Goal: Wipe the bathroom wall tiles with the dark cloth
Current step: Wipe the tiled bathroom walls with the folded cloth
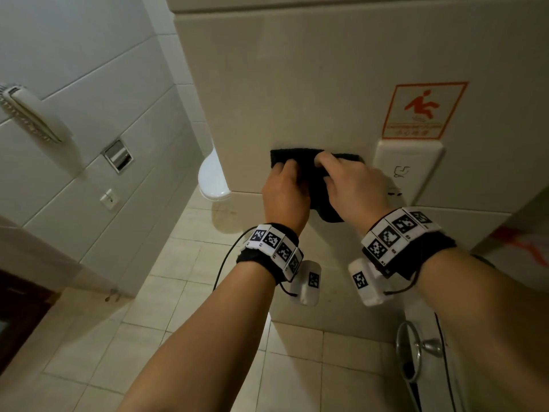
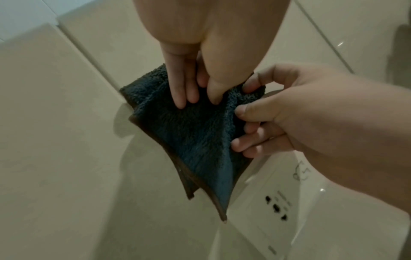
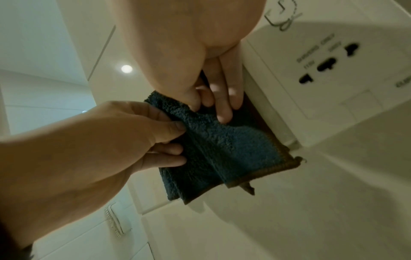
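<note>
Both hands hold a folded dark cloth (image 1: 309,173) against beige wall tiles (image 1: 297,84); left hand (image 1: 285,197) pinches its left side; right hand (image 1: 356,188) pinches its right, beside a socket (image 1: 407,171).

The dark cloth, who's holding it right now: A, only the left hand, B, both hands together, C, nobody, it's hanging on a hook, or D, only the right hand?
B: the left hand and right hand both pinch the dark cloth.
</note>
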The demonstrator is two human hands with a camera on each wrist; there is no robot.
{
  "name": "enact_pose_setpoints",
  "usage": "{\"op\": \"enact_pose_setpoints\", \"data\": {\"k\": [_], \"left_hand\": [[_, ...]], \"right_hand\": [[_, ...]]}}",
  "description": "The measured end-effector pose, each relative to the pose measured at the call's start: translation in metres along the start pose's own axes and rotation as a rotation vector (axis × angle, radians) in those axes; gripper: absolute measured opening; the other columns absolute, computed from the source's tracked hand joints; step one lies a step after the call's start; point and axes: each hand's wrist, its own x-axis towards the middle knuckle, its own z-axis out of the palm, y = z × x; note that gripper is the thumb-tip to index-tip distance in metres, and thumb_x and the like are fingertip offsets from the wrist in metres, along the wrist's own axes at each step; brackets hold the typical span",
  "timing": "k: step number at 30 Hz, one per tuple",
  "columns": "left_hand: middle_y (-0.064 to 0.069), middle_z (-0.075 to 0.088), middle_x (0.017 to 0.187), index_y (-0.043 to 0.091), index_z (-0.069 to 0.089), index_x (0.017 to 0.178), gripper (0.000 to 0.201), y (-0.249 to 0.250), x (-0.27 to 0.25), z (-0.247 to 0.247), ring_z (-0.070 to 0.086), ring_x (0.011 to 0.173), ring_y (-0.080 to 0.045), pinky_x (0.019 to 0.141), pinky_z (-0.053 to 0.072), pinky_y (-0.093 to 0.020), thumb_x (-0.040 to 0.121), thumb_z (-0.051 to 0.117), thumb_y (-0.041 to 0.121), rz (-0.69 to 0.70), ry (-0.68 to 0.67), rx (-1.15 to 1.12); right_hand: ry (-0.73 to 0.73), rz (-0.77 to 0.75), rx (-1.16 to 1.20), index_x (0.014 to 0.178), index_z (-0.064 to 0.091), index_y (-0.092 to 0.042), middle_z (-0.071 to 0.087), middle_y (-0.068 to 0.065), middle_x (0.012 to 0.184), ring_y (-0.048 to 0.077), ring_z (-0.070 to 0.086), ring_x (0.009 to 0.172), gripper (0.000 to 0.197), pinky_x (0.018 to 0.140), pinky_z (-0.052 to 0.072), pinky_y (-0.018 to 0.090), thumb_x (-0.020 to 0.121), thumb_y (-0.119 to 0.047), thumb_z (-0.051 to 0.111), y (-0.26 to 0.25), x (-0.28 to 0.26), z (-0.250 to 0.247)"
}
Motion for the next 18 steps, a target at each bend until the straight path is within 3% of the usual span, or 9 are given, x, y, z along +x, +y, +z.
{"op": "enact_pose_setpoints", "data": {"k": [3, 6, 10, 13, 18], "left_hand": [[-0.011, 0.058, 0.087, 0.004, 0.057, 0.086, 0.006, 0.015, 0.007, -0.004, 0.043, 0.067, -0.02, 0.06, 0.028, -0.027, 0.085, 0.056, -0.002, 0.018, 0.007, -0.008], [-0.011, 0.057, 0.086, 0.004, 0.056, 0.086, 0.006, 0.033, 0.025, -0.016, 0.041, 0.067, -0.019, 0.058, 0.021, -0.024, 0.084, 0.056, -0.001, 0.08, 0.053, 0.007], [-0.008, 0.054, 0.089, 0.005, 0.055, 0.089, 0.006, 0.065, 0.057, -0.046, 0.038, 0.069, -0.017, 0.058, 0.02, -0.024, 0.085, 0.055, 0.0, 0.147, 0.108, 0.017], [-0.003, 0.048, 0.09, 0.004, 0.055, 0.092, 0.006, 0.09, 0.089, -0.078, 0.039, 0.072, -0.016, 0.059, 0.02, -0.024, 0.086, 0.053, 0.002, 0.198, 0.163, 0.013], [-0.002, 0.047, 0.088, 0.015, 0.042, 0.086, 0.014, 0.106, 0.117, -0.106, 0.038, 0.074, -0.018, 0.06, 0.018, -0.025, 0.085, 0.051, 0.005, 0.223, 0.145, 0.054]], "right_hand": [[0.038, 0.01, 0.009, 0.12, 0.052, -0.022, 0.07, 0.004, 0.094, 0.032, 0.066, 0.08, 0.026, 0.061, 0.05, 0.037, 0.095, -0.014, 0.051, 0.002, 0.006, -0.014], [0.125, -0.005, 0.023, 0.119, 0.055, -0.019, 0.07, 0.005, 0.093, 0.032, 0.066, 0.079, 0.025, 0.058, 0.041, 0.031, 0.094, -0.013, 0.053, 0.001, 0.017, -0.036], [0.251, -0.029, 0.053, 0.118, 0.056, -0.018, 0.07, 0.005, 0.095, 0.031, 0.067, 0.083, 0.026, 0.061, 0.047, 0.036, 0.093, -0.011, 0.054, -0.01, 0.04, -0.073], [0.332, -0.044, 0.045, 0.119, 0.056, -0.018, 0.069, 0.004, 0.098, 0.031, 0.065, 0.089, 0.027, 0.065, 0.041, 0.034, 0.093, -0.012, 0.053, -0.022, 0.068, -0.108], [0.319, -0.03, 0.029, 0.12, 0.054, -0.019, 0.067, 0.004, 0.097, 0.03, 0.063, 0.091, 0.027, 0.067, 0.04, 0.035, 0.094, -0.014, 0.054, -0.033, 0.094, -0.135]]}}
